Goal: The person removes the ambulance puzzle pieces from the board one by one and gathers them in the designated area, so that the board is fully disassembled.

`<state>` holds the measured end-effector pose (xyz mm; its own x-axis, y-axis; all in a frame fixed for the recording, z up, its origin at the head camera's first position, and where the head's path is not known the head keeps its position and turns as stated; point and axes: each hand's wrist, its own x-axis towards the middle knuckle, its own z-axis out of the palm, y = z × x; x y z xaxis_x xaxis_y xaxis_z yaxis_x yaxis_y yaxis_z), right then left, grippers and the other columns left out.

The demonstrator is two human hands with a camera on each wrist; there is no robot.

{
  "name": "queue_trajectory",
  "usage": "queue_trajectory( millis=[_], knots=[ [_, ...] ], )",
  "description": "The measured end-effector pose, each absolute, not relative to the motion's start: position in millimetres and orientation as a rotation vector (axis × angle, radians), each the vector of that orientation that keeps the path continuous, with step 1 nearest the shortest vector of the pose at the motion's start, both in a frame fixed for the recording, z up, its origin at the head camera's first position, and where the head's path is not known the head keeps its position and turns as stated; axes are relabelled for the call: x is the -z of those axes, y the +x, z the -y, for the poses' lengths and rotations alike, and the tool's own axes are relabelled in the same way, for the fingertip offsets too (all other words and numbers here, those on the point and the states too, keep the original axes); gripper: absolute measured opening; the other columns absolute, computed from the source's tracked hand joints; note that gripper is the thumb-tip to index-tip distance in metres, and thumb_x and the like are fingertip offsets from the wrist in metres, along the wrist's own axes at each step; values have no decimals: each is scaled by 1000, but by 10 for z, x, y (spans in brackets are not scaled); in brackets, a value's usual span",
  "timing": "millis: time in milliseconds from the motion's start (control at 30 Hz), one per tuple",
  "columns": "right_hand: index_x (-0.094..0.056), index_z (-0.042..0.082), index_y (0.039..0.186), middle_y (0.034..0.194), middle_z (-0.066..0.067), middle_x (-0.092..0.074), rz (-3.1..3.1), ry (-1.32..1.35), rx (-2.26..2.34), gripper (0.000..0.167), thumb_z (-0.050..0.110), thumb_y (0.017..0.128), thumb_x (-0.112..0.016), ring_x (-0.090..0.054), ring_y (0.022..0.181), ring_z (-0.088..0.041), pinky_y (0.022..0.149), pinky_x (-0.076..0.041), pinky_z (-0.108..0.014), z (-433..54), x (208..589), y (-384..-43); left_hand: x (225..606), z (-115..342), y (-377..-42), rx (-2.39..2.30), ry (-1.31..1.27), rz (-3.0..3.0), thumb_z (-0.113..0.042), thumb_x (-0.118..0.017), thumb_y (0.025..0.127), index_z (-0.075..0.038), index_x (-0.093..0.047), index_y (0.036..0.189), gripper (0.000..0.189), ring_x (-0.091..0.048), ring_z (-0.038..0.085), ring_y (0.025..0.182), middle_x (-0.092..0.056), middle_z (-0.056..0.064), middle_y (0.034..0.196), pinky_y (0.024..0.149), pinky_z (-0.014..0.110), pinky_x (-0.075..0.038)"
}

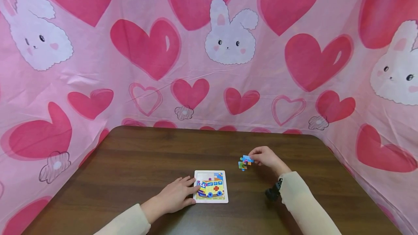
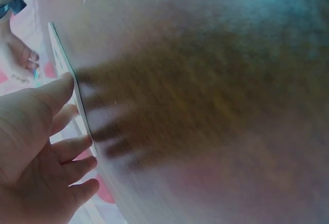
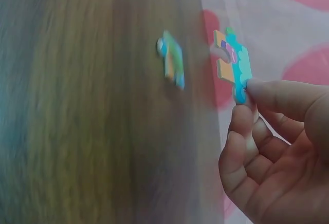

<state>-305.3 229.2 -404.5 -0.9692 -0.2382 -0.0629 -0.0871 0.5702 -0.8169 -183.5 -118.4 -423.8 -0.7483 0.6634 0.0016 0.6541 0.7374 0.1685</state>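
A square jigsaw puzzle in a white-rimmed tray (image 1: 212,201) lies on the table, showing a yellow ambulance with a red cross. Its upper left part is pale and bare. My left hand (image 1: 176,194) rests at the tray's left edge, fingers extended; in the left wrist view the thumb touches the rim. Between thumb and fingertips, my right hand (image 1: 267,158) pinches a blue and orange puzzle piece (image 3: 241,62) by one end, raised above the table. A second puzzle piece (image 3: 175,59), greenish with some orange and blue, lies on the table just beyond, partly overlapped in the head view.
The brown wooden table (image 1: 147,151) has rounded far corners. Behind and along both sides hangs a pink cloth (image 1: 196,68) printed with hearts and rabbits. A black device (image 1: 273,191) is strapped at the right wrist.
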Motion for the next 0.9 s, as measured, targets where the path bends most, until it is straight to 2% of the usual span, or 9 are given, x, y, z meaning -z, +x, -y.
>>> queue_trajectory(
  millis=[500, 900],
  knots=[
    [-67, -3, 92, 74, -5, -57, -2666, -169, 1249, 13, 5, 89, -58, -50, 65, -19, 57, -47, -29, -2499, 4170, -3076, 4225, 1174, -1840, -212, 1055, -2872, -37, -59, 89, -15, -55, 130, 47, -40, 31, 125, -48, 13, 133, 98, 46, -34],
    [-68, -4, 90, 74, -5, -59, -2667, -154, 1230, 13, 6, 88, -60, -50, 64, -18, 56, -47, -29, -2501, 4206, -3080, 4219, 1170, -1835, -208, 1060, -2870, -37, -59, 88, -16, -56, 130, 46, -41, 31, 124, -48, 13, 133, 98, 46, -35]
  ],
)
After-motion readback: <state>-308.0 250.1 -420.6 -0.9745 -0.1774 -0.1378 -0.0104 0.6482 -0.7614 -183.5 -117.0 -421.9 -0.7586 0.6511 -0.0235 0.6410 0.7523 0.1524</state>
